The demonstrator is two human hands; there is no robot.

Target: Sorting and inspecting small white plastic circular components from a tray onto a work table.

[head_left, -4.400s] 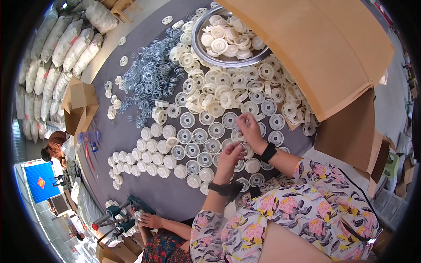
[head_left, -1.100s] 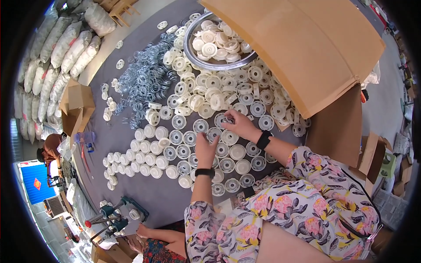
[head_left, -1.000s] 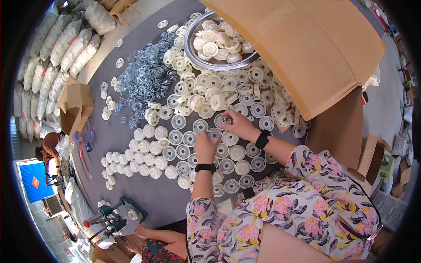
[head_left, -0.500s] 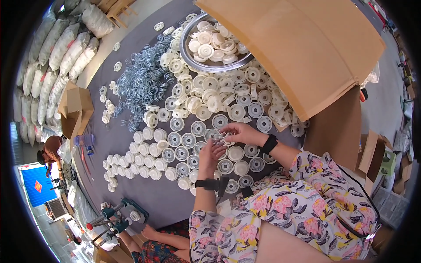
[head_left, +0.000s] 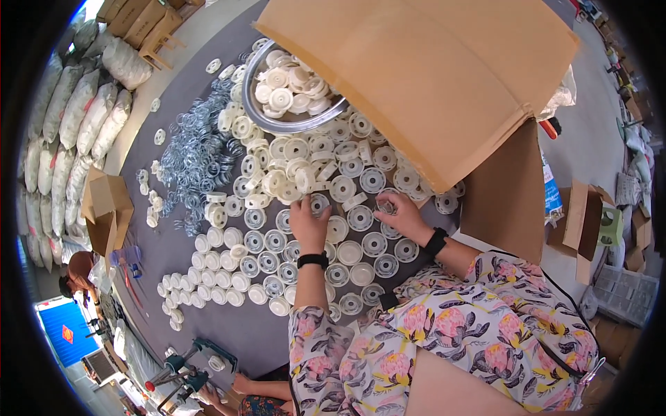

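My left hand [head_left: 309, 225] is at the near edge of a heap of white plastic wheels [head_left: 295, 149]. Its thumb and fingers close around one white plastic wheel [head_left: 319, 204]; whether a spring is in it I cannot tell. To the right, my right hand [head_left: 404, 218] has thumb and fingertips pinched on a thin wire spring [head_left: 384, 206], partly hidden by the fingers. Below and between the hands, rows of wheels [head_left: 275, 240] lie flat on the grey table [head_left: 229, 333], several with metal-looking rings inside. Wheels with plain white tops [head_left: 239, 281] stand in rows at left.
A pile of wire springs [head_left: 198, 142] lies left of the heap. A metal bowl [head_left: 295, 127] of white discs stands behind it, partly under a large cardboard box flap [head_left: 430, 76]. At lower left, another person's hand is beside a green hand press [head_left: 187, 371].
My hands, close together before over the rows, have come apart. The left moved forward and left to a wheel; the right moved aside with a spring. The whole view has shifted.
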